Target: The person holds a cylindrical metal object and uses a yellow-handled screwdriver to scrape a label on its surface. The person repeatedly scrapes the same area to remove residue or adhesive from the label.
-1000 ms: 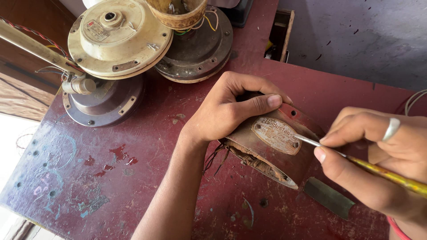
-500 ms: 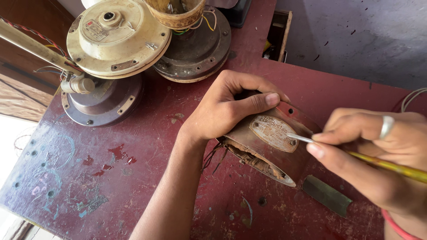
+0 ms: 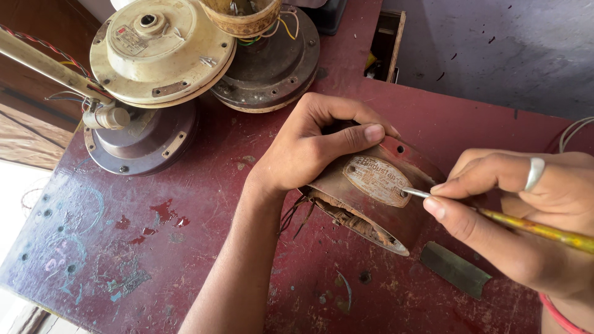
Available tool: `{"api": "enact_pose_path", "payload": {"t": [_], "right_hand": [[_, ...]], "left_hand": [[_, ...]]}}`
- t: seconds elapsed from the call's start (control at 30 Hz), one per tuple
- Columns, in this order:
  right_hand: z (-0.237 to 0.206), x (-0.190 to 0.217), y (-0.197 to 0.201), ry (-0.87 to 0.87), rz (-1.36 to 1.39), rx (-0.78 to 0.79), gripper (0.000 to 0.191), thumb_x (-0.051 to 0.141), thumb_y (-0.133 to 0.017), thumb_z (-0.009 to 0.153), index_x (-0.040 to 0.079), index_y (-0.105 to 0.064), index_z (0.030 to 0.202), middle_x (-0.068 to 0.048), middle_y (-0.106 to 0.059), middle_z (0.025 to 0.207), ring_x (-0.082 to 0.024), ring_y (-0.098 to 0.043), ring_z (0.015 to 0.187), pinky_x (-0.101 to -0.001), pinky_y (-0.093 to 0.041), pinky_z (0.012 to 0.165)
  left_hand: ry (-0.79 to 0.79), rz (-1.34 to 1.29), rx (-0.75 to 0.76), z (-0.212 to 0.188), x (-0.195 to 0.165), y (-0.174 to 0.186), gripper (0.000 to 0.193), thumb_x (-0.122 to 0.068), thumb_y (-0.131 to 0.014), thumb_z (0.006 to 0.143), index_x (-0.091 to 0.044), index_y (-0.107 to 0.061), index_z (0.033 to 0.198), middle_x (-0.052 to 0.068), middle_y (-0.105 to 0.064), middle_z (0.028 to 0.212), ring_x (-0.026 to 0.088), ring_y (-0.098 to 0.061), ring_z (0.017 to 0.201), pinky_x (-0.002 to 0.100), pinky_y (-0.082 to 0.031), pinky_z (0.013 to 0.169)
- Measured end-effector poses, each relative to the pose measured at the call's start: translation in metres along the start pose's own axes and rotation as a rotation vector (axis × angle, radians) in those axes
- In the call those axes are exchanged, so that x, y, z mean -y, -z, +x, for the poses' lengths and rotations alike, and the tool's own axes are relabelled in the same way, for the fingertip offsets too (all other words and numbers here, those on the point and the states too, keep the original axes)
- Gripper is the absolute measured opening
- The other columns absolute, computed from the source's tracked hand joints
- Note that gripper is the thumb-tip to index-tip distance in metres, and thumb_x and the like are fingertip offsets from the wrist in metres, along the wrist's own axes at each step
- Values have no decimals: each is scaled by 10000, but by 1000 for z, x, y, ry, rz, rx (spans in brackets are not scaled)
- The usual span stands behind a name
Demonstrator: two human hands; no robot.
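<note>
Near edge of the desk (image 3: 185,247): one flat dark metal strip (image 3: 455,269) by the right corner. Right hand (image 3: 526,216), wrist cut off by the frame, fingers pinched round one screwdriver (image 3: 495,219); the yellow handle runs out of view, the tip meets a rivet on the oval plate (image 3: 377,179). Middle: one rusty motor casing (image 3: 371,198), tilted, windings partly hidden inside; left hand (image 3: 309,145) clasps its top, thumb on the plate. Far left corner: three fan motors (image 3: 161,49), stacked and overlapping, the uppermost cut off.
</note>
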State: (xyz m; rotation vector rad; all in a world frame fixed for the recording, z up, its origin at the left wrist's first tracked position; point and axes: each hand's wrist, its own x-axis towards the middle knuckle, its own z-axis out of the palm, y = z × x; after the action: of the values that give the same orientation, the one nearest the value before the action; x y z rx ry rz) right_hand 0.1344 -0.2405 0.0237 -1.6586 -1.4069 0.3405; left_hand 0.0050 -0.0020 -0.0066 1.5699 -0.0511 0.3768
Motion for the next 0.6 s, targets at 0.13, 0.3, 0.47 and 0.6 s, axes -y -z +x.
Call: {"api": "enact_pose_path", "payload": {"t": [0.13,0.3,0.47,0.6], "right_hand": [[3,3,0,31,-18,15,51,-23,-753,860,-4,-709,844,-52,-671,729,-79,-608,594,-203,-433,509],[4,8,-1,45,-36,27,53,-11,-763,840,2,-712,841,-42,-664,709,-73,-616,579,-205,-439,503],[3,16,-7,39,-14,-21,68,-13,-768,851,0,-706,825,-50,-657,700,-84,-589,584,-222,-403,515],[3,23,-12,10,-11,-47,68,-37,-754,853,-6,-709,812,-58,-647,685,-83,-592,557,-217,-410,489]], "left_hand": [[-6,25,2,0,1,0,190,-146,-690,1016,6,-786,1077,65,-783,964,106,-697,912,276,-574,846],[-25,24,4,0,2,2,189,-143,-690,1021,10,-785,1077,64,-780,963,106,-692,912,275,-567,845],[-29,15,4,1,3,1,185,-138,-688,1019,9,-785,1076,65,-782,963,106,-697,907,274,-573,841],[-39,5,4,2,3,0,183,-135,-686,1024,8,-785,1081,68,-782,959,107,-698,906,270,-571,838]]}}
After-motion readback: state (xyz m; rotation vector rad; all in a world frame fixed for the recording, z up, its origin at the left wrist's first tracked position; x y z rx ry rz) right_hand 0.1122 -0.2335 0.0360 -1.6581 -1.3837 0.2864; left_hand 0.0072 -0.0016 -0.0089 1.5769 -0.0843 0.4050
